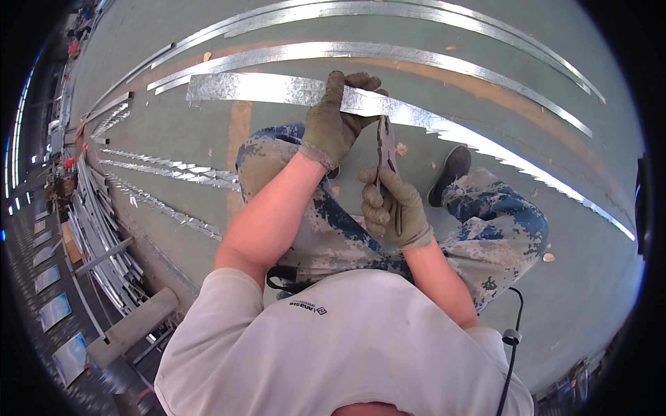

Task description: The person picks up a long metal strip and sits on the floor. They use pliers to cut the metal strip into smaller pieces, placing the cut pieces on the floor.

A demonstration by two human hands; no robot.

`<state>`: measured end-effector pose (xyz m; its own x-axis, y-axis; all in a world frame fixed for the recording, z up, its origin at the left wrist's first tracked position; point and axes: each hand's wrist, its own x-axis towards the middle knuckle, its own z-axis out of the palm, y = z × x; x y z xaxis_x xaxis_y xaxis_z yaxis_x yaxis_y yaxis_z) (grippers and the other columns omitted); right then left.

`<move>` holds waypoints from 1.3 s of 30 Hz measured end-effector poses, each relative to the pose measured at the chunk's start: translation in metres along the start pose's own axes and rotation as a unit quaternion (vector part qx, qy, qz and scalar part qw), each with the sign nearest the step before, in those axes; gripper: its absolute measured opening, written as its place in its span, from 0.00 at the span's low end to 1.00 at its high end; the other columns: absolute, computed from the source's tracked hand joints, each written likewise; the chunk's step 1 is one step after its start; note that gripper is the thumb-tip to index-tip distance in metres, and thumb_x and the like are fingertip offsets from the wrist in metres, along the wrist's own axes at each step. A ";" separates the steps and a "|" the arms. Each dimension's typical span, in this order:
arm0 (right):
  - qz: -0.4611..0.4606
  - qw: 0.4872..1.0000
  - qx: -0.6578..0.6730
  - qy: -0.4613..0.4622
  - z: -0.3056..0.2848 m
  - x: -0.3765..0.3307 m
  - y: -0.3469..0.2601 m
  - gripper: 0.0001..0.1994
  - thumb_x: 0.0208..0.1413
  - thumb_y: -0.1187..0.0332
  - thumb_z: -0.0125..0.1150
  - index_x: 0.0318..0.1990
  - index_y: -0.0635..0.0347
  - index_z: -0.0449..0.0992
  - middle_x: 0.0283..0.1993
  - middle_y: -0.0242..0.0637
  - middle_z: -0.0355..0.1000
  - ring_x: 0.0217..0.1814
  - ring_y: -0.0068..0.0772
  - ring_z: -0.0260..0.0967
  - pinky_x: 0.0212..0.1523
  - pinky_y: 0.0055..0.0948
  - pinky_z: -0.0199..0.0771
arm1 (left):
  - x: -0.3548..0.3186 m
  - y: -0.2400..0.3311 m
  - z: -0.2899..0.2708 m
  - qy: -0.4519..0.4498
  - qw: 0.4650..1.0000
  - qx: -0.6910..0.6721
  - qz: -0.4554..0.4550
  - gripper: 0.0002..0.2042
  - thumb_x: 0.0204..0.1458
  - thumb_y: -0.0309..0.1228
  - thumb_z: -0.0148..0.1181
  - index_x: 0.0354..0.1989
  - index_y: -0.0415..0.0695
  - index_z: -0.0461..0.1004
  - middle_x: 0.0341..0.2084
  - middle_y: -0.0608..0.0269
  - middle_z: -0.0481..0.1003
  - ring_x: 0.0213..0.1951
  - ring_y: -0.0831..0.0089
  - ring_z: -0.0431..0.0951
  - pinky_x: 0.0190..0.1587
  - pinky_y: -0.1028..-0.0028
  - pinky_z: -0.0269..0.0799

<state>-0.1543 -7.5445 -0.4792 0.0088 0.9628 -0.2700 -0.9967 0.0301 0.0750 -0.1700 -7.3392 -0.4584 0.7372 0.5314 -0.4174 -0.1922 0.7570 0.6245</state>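
- On the green floor (173, 132), head view: your left hand (333, 125), gloved, is clamped over the near edge of a long shiny metal strip (263, 88) that runs across in front of your knees.
- Your right hand (392, 208), gloved too, is closed round the handles of metal snips (386, 149); blades point up and meet the strip's edge just beside the left hand.
- Right of the snips the strip's near edge is jagged.
- More metal strips (361, 50) lie beyond; notched offcuts (173, 166) left.
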 end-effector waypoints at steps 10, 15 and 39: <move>-0.024 0.990 -0.122 0.070 0.008 -0.014 -0.005 0.22 0.74 0.55 0.43 0.58 0.67 0.72 0.34 0.29 0.75 0.22 0.21 0.65 0.17 0.24 0.61 | -0.015 0.036 -0.020 0.029 0.997 0.002 0.069 0.29 0.66 0.51 0.50 0.64 0.38 0.64 0.58 0.47 0.69 0.60 0.47 0.73 0.60 0.50 0.75; -0.022 0.987 -0.117 0.104 0.011 -0.034 -0.015 0.22 0.73 0.55 0.45 0.57 0.66 0.73 0.32 0.28 0.75 0.22 0.20 0.66 0.18 0.24 0.62 | -0.019 0.028 -0.027 -0.005 0.998 -0.005 0.060 0.33 0.68 0.54 0.45 0.63 0.32 0.62 0.60 0.44 0.69 0.62 0.45 0.72 0.62 0.46 0.73; -0.061 0.861 -0.392 0.318 -0.006 -0.042 -0.024 0.20 0.71 0.56 0.54 0.60 0.62 0.73 0.41 0.36 0.78 0.36 0.28 0.77 0.37 0.29 0.79 | 0.005 -0.026 0.005 -0.055 0.998 0.016 -0.035 0.23 0.69 0.49 0.46 0.50 0.38 0.73 0.52 0.47 0.76 0.54 0.55 0.79 0.55 0.54 0.83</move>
<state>-0.1317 -7.5872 -0.4751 0.3202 0.6166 -0.7192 -0.7418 -0.3090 -0.5952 -0.1579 -7.3582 -0.4740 0.8149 0.4309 -0.3877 -0.1174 0.7777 0.6176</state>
